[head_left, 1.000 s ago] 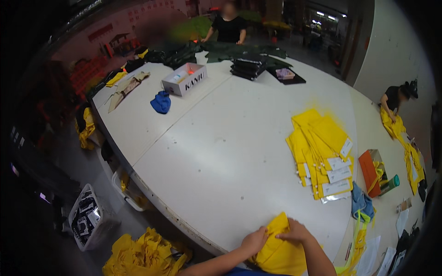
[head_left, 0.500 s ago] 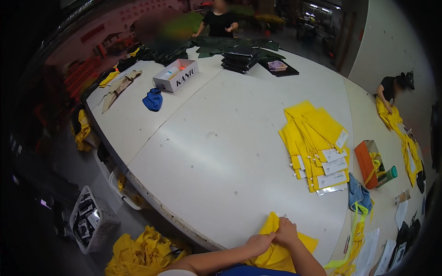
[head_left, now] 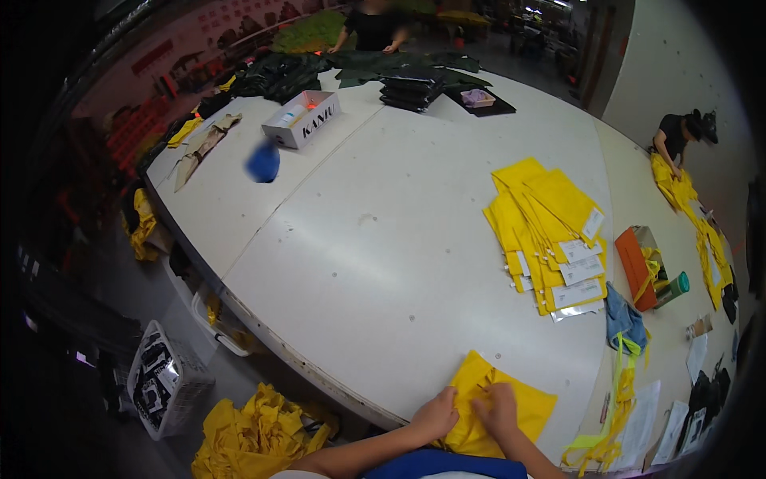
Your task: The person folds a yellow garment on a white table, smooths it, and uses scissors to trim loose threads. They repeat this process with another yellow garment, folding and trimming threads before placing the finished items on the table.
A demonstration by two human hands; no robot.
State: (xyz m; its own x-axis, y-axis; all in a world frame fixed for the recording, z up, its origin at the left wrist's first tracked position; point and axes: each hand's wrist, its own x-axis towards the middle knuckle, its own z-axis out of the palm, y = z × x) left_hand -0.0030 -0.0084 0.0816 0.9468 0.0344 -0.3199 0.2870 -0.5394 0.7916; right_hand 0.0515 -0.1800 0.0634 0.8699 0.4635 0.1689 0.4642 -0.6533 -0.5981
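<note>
Under both hands' grip (head_left: 467,411): yellow cloth (head_left: 519,399).

Lay at the near edge of the surface (head_left: 383,263): a folded cloth piece (head_left: 499,407), under left hand (head_left: 435,415) and right hand (head_left: 496,407). Sat toward the right edge: a fanned stack of bags (head_left: 546,235), with a box (head_left: 638,267) beyond it. Rested near the far left corner: an open carton (head_left: 302,118).
</note>
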